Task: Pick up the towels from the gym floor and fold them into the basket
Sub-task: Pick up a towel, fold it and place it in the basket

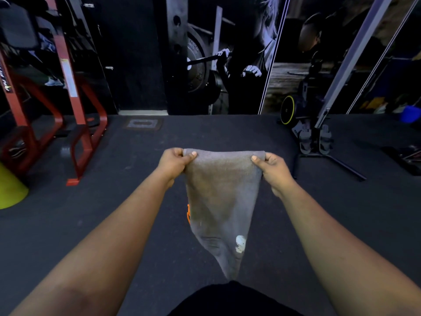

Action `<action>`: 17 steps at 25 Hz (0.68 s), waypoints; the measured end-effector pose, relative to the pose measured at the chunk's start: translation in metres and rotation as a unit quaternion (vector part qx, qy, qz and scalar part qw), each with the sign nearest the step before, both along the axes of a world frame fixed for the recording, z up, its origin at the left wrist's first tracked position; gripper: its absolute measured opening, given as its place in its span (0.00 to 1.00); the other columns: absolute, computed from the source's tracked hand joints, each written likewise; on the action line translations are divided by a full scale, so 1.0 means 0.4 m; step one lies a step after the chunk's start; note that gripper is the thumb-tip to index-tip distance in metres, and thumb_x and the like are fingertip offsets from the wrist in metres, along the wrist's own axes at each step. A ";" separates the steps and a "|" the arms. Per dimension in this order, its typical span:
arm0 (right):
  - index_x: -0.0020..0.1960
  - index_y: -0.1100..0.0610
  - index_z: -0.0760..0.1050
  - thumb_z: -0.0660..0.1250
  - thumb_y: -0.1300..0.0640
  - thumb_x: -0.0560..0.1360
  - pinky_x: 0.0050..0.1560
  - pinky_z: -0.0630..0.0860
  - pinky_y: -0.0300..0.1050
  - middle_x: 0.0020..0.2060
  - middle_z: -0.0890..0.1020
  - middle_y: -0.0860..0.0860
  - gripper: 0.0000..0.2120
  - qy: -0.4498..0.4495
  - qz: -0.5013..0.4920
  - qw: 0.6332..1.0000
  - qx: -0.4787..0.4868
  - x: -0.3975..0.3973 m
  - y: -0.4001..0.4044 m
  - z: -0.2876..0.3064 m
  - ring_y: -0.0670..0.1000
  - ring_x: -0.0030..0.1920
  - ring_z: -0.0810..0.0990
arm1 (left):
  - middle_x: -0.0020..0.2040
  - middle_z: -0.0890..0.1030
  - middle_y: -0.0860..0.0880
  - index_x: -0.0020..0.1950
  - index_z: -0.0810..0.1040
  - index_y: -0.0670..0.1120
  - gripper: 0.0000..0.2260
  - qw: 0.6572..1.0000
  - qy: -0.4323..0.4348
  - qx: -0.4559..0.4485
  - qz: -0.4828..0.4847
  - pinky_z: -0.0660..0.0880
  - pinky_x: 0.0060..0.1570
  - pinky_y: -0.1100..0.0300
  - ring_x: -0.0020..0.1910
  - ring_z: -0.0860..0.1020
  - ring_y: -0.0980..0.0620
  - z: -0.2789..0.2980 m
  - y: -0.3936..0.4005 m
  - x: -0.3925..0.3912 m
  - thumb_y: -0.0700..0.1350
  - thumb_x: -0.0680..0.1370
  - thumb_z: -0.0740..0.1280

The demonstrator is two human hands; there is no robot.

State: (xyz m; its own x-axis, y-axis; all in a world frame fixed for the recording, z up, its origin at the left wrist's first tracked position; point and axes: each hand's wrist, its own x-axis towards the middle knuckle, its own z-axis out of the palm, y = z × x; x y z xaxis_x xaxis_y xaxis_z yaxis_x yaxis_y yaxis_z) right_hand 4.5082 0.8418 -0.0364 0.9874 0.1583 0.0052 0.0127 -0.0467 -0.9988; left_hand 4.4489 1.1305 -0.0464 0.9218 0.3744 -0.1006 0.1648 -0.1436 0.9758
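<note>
A grey towel (221,201) hangs in the air in front of me, held by its top edge and tapering to a point near my waist. My left hand (175,161) pinches the towel's upper left corner, thumb on the near side. My right hand (272,166) pinches the upper right corner the same way. The top edge is stretched flat between both hands. A small orange thing (188,214) peeks out behind the towel's left edge; I cannot tell what it is. No basket is in view.
A red steel machine frame (75,124) stands at the left, with a yellow-green object (10,190) at the left edge. A rower-like machine (319,135) stands at the right on the dark rubber floor (136,201). A wall mural (223,55) is ahead.
</note>
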 end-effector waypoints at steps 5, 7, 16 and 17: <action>0.51 0.63 0.81 0.73 0.59 0.78 0.40 0.81 0.45 0.41 0.86 0.54 0.07 0.027 -0.036 0.999 -0.008 0.019 0.004 -0.010 0.50 0.41 0.84 | 0.50 0.84 0.44 0.60 0.80 0.37 0.15 1.000 0.028 0.006 0.011 0.79 0.42 0.55 0.54 0.83 0.44 0.044 -0.028 0.015 0.48 0.82 0.70; 0.56 0.58 0.78 0.75 0.58 0.77 0.45 0.81 0.49 0.46 0.87 0.54 0.11 0.040 -0.042 0.998 0.009 0.027 -0.001 -0.017 0.51 0.46 0.85 | 0.61 0.79 0.44 0.73 0.70 0.40 0.24 0.998 0.052 0.017 -0.009 0.78 0.57 0.56 0.64 0.78 0.42 0.057 -0.024 0.013 0.45 0.81 0.72; 0.65 0.54 0.78 0.76 0.64 0.74 0.49 0.80 0.41 0.48 0.83 0.49 0.21 -0.089 -0.042 0.969 -0.225 0.033 -0.020 -0.015 0.50 0.48 0.83 | 0.60 0.83 0.47 0.67 0.80 0.49 0.21 0.933 0.043 0.352 -0.068 0.79 0.59 0.51 0.59 0.81 0.47 0.058 0.029 0.022 0.43 0.75 0.78; 0.63 0.52 0.80 0.78 0.61 0.73 0.50 0.81 0.43 0.48 0.83 0.47 0.20 -0.113 -0.048 0.953 -0.278 0.034 -0.019 -0.014 0.49 0.48 0.83 | 0.60 0.84 0.48 0.65 0.82 0.51 0.18 0.917 0.039 0.393 -0.064 0.80 0.58 0.51 0.59 0.81 0.47 0.057 0.029 0.021 0.44 0.76 0.77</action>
State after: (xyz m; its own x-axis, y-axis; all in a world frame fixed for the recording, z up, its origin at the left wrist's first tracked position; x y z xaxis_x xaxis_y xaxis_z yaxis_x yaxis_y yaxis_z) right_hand 4.5219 0.8341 -0.0419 0.9810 0.1072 0.1619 0.1939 -0.5799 -0.7913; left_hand 4.4572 1.1420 -0.0234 0.9645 0.2492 0.0868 0.1623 -0.8196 0.5494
